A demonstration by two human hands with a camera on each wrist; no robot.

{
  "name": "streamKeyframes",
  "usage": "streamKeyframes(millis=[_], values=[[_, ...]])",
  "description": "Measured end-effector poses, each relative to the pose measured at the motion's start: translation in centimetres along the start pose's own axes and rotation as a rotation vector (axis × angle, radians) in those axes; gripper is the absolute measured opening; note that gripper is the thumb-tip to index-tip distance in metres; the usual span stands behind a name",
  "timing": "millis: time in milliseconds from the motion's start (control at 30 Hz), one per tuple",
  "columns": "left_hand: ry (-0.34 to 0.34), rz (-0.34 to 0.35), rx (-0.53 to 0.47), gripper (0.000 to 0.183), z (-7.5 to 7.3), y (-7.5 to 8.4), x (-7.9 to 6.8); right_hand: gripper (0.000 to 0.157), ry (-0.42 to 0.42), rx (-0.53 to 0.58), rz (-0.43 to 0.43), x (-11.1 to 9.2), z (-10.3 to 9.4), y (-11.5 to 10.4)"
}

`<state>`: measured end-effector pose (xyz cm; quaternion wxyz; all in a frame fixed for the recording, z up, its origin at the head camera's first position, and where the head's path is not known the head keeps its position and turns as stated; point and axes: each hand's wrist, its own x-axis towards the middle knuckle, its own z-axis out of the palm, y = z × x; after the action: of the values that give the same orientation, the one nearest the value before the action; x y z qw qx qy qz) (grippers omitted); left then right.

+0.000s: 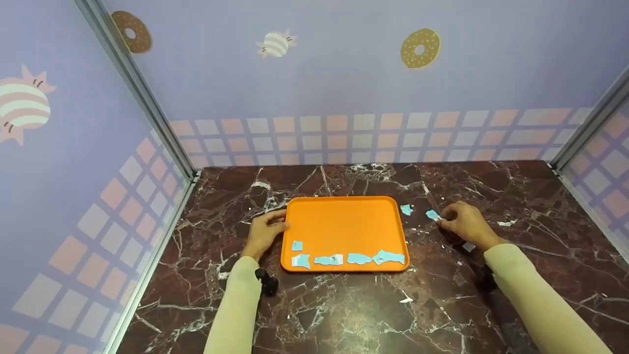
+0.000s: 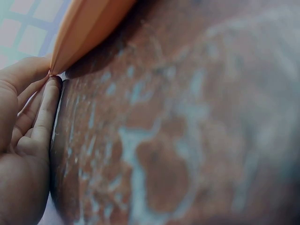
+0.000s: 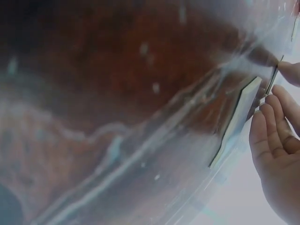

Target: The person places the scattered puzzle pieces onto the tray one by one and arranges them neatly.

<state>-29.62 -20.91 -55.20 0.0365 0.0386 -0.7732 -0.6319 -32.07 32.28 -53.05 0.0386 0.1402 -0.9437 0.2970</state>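
Observation:
An orange tray [image 1: 344,223] lies on the dark marbled table, and my left hand [image 1: 265,232] grips its left edge. In the left wrist view the thumb is above the tray rim [image 2: 89,33] and the fingers are at its underside. To the right of the tray, my right hand [image 1: 467,223] pinches a light-blue and white card piece [image 1: 433,215] between thumb and fingers. Another blue piece [image 1: 406,210] lies between it and the tray. Along the tray's near side sit several irregular blue pieces [image 1: 359,258], with a small square-like one [image 1: 297,245] above the leftmost.
A pale flat piece [image 1: 469,247] lies on the table by my right wrist. Patterned lilac walls [image 1: 344,88] stand at the back and sides, with metal posts [image 1: 142,93] at the corners. The marbled table [image 1: 344,314] extends in front of the tray.

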Motion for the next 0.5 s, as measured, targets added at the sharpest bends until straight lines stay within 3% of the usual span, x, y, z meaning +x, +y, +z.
streamKeyframes(millis=[500], values=[[0.003, 0.008, -0.014, 0.038, 0.01, 0.11, -0.04, 0.021, 0.042, 0.074, -0.007, -0.11, 0.10, -0.67]])
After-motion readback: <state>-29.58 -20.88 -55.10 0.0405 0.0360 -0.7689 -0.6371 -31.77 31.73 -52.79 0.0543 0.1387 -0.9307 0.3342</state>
